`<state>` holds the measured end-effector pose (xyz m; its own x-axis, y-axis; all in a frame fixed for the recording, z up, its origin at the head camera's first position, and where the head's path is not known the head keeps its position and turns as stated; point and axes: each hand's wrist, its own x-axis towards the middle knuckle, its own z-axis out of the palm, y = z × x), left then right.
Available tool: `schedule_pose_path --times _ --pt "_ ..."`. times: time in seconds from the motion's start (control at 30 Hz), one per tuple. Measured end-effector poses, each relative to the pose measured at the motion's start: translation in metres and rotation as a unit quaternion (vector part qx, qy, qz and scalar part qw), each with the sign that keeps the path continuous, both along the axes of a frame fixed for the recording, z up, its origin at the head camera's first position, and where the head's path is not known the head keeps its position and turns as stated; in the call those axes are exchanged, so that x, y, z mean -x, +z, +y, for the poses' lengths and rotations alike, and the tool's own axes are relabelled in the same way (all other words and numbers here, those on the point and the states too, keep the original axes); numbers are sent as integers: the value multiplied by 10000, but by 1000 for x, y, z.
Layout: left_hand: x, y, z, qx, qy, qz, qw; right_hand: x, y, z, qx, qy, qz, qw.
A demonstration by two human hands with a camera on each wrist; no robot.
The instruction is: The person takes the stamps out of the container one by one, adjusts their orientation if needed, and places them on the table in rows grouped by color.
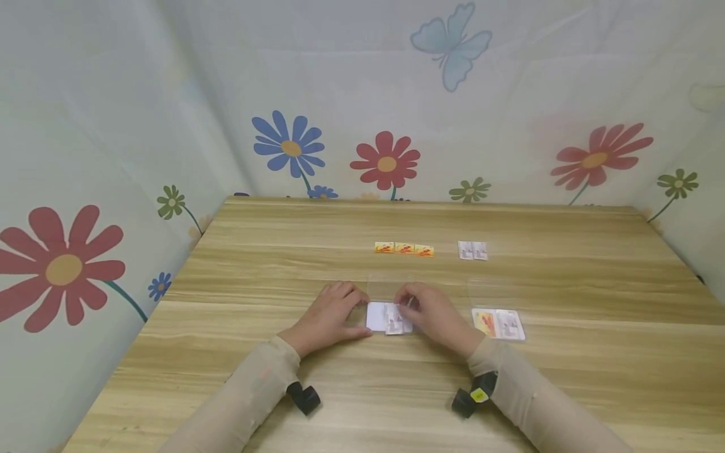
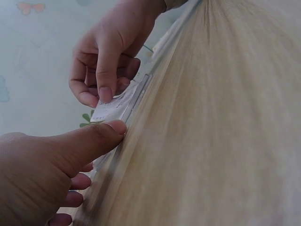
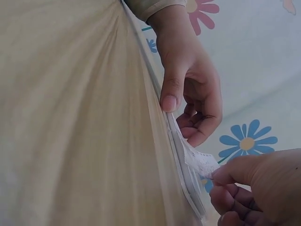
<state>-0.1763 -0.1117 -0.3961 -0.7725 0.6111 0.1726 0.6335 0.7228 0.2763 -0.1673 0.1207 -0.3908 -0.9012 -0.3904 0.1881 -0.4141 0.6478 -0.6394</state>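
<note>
A flat white case [image 1: 376, 316] with a clear lid folded back lies between the two hands. My left hand [image 1: 331, 318] rests at its left side, thumb [image 2: 113, 129] at the near edge and fingers by the far corner. Between thumb and fingers, my right hand [image 1: 438, 318] pinches a small whitish printed packet [image 1: 394, 319], also visible in the left wrist view [image 2: 110, 109] and the right wrist view [image 3: 202, 162]. The packet lies over the case's right part, slightly tilted up toward the right fingers.
To the right lies a second white case holding an orange packet [image 1: 485, 323] and a whitish packet [image 1: 509, 325]. Farther back on the wooden table [image 1: 283, 245] are three orange-yellow packets [image 1: 404, 248] in a row and two whitish packets [image 1: 472, 250]. A flowered curtain [image 1: 340, 82] stands behind.
</note>
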Motion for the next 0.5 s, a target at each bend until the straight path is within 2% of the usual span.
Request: schedule_pose_path --times 0.3,0.5 --pt "0 0 0 -54 -6 17 10000 0 9 1 208 -140 -415 9988" --pt "1 -1 0 -59 12 -50 10000 1 14 4 215 -93 -659 9975"
